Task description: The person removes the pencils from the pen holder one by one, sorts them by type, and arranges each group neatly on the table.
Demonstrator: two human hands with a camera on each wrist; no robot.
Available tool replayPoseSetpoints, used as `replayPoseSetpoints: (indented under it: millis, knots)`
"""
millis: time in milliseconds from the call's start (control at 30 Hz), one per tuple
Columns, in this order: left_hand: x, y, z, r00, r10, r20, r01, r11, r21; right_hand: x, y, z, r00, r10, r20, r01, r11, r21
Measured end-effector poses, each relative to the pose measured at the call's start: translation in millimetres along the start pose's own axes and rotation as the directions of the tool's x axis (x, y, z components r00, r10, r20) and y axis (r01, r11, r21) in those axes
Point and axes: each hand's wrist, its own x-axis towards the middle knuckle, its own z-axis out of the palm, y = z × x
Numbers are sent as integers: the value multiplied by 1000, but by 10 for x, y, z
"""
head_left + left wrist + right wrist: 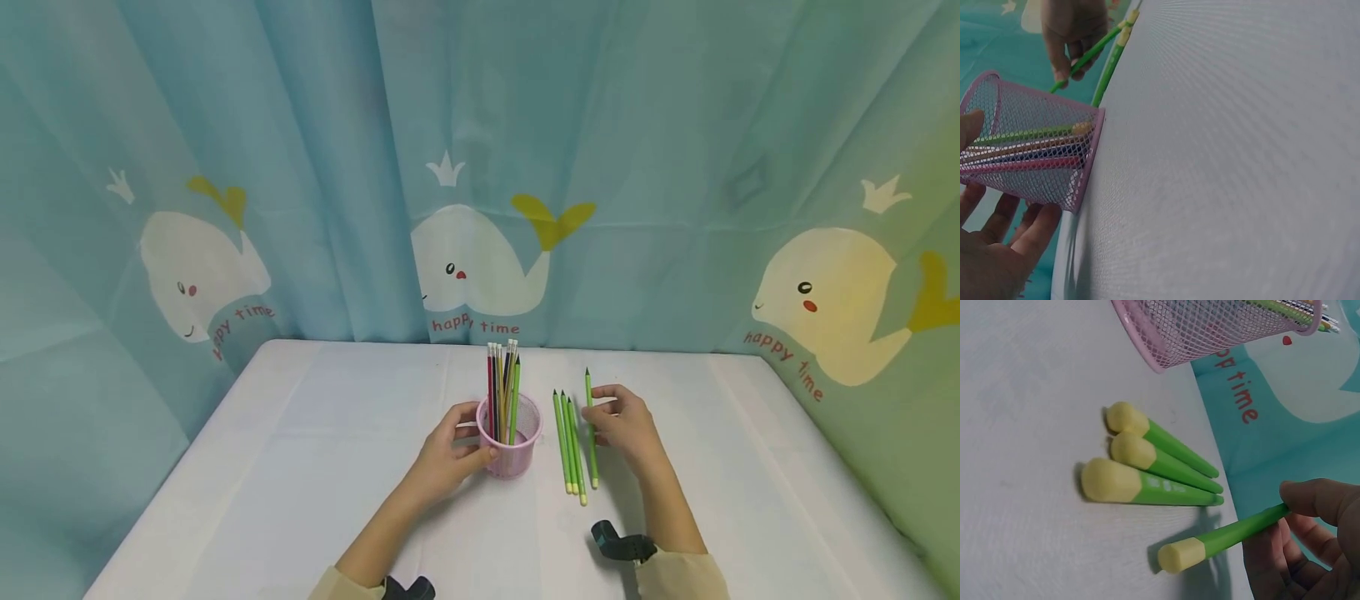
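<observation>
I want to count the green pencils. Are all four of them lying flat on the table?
No, three green pencils lie on the table, but the right hand pinches the fourth pencil.

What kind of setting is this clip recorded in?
Probably a curtained-off tabletop recording booth, not a real desk: whale-print "happy time" curtains enclose a white-covered table holding only a pink mesh pencil cup and green pencils.

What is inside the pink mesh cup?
The pink mesh cup holds several upright pencils, among them red, green and dark ones. The left hand covers part of its side; the exact count is unclear.
</observation>
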Motion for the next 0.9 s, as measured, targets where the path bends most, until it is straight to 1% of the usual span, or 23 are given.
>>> replayPoseSetpoints:
  millis: [400, 600, 900]
  knots:
    - [12, 2, 9, 1000, 3, -1, -3, 1000, 5, 29, 100, 24, 998, 56, 40, -52, 994, -98]
    - [-6, 7, 8, 1000, -11, -9, 11, 1000, 15, 8, 113, 62, 997, 63, 47, -59, 994, -91]
    - [-13, 16, 0, 1000, -5, 0, 5, 1000, 26, 18, 110, 94, 996, 77, 48, -72, 993, -99]
